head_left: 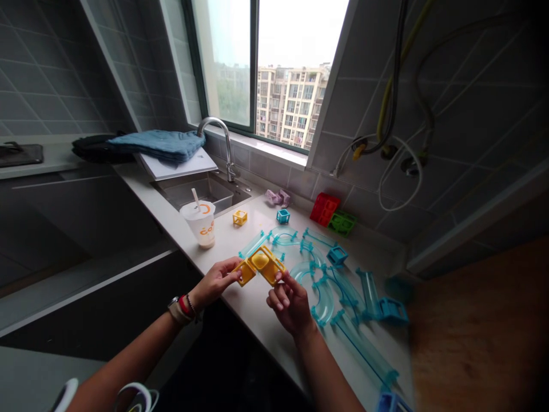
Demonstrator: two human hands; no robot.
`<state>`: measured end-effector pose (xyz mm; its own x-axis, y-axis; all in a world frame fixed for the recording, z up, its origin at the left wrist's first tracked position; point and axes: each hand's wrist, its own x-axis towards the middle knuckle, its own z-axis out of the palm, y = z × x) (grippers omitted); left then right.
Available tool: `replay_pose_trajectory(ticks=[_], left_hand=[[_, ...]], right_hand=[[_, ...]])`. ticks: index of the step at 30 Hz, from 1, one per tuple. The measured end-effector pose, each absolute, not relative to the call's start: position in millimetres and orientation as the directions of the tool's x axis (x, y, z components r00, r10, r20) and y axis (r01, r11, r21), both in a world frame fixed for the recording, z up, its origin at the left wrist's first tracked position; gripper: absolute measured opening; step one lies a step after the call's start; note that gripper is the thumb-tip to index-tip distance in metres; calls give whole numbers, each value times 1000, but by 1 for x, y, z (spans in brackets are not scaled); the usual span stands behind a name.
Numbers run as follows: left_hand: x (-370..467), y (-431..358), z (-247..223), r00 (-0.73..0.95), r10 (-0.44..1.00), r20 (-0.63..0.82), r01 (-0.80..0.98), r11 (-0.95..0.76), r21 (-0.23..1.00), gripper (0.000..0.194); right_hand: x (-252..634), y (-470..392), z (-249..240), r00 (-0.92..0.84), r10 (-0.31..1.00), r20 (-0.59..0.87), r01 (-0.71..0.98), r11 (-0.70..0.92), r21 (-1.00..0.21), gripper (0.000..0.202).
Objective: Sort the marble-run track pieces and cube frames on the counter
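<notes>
Between both hands, over the counter's front edge, is a yellow plastic toy piece (260, 261) made of hinged-looking square panels; a rounded bump stands on its middle panel. My left hand (217, 281) pinches the lower left panel between thumb and fingers. At the lower right end, my right hand (291, 300) grips the piece with thumb and index finger, the other fingers curled. Whether it is one part or two joined ones I cannot tell. Clear teal track pieces (323, 300), curved and straight, lie just beyond and right of my right hand.
A plastic drink cup (201, 224) with a straw stands left near the counter edge. Behind are a yellow cube frame (239, 217), a teal cube frame (283, 216), and red (325, 209) and green (342, 222) panels by the wall. The sink (206, 191) lies back left.
</notes>
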<state>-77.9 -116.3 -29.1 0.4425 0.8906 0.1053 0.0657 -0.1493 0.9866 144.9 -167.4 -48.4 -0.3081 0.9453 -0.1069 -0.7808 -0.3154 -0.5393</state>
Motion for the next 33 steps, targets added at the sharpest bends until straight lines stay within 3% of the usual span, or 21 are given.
replay_pose_trajectory(ticks=[14,20,33], left_hand=[[-79,-122,-42,308,951,-8,-11,12,1000,41],[-68,-128,-44,226,963,-147,-85,170,982,60],[-68,-126,-55,199,974,-106,-206,147,967,47]], right_hand=[[132,-166,-60,-375,915,-147,-721,-388,-575,39],[129,-166,-63,-364,920,-145,-683,-369,-631,46],[127,-170,-62,-336,920,-201,-681,-385,-623,43]])
